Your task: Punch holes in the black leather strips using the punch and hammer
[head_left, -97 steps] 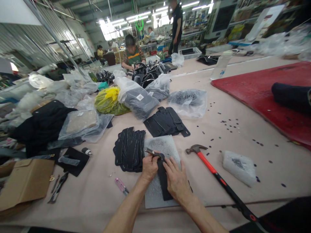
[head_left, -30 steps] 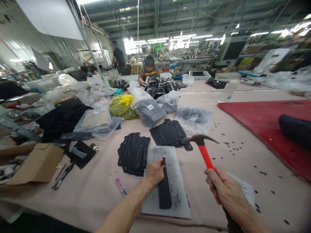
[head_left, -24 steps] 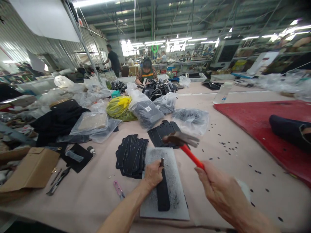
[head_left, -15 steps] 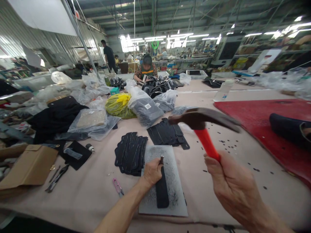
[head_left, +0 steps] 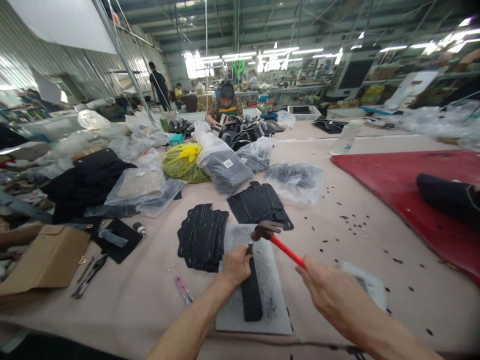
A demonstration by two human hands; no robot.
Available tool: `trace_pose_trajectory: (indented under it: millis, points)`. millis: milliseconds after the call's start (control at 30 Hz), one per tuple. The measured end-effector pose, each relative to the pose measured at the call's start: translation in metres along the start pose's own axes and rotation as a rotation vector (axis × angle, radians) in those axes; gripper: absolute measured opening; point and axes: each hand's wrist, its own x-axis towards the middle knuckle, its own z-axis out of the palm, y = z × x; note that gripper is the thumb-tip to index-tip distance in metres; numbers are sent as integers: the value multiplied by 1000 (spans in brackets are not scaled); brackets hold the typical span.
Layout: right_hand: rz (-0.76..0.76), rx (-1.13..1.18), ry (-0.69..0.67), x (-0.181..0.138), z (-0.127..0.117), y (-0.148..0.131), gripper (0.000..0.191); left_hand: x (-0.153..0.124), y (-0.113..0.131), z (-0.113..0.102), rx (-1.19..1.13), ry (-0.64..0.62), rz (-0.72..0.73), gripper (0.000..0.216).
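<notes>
A: What lies closest?
B: The right hand (head_left: 330,287), fingers wrapped round the red grip of a hammer (head_left: 287,250); across from it the left hand (head_left: 236,265), curled tight round an upright metal tool (head_left: 250,247); the top pokes out, the lower end is hidden.
A: And the hammer's head?
B: Right at the tool's top; whether they touch, I cannot tell.
A: Where is the strip (head_left: 251,297)?
B: Flat on the grey board (head_left: 275,310), running from the left hand toward the near edge; the board lies on the table (head_left: 150,280); pink snips (head_left: 183,289) lie to its left, a box (head_left: 48,257) well beyond them.
A: Past the board?
B: Two piles of black pieces; the left pile (head_left: 202,237) is right at the board's edge, the right pile (head_left: 258,205) farther back; dark dots (head_left: 398,260) are scattered to the right.
A: Farther off?
B: A clear bag (head_left: 294,180) with lettering, a yellow bag (head_left: 185,162); a red mat (head_left: 375,170) bearing a dark roll (head_left: 446,192); a bottle (head_left: 347,137) by the mat's corner; then a co-worker (head_left: 225,107), head bent, behind a black heap (head_left: 243,132).
</notes>
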Motion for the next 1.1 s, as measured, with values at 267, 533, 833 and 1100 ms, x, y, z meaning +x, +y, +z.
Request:
trace_pose_trajectory:
  millis: [267, 533, 833, 1100]
  points:
    - [356, 149, -412, -37, 77, 68, 39, 0, 0, -1, -14, -2, -3, 11]
    - [50, 14, -76, -34, 138, 22, 48, 1, 0, -2, -18, -31, -32, 11]
    - [-183, 287, -302, -47, 175, -36, 79, 21, 0, -5, -200, 116, -325, 15]
    - [-219, 301, -385, -47, 167, -29, 92, 10, 3, -23, -293, 192, -325, 15]
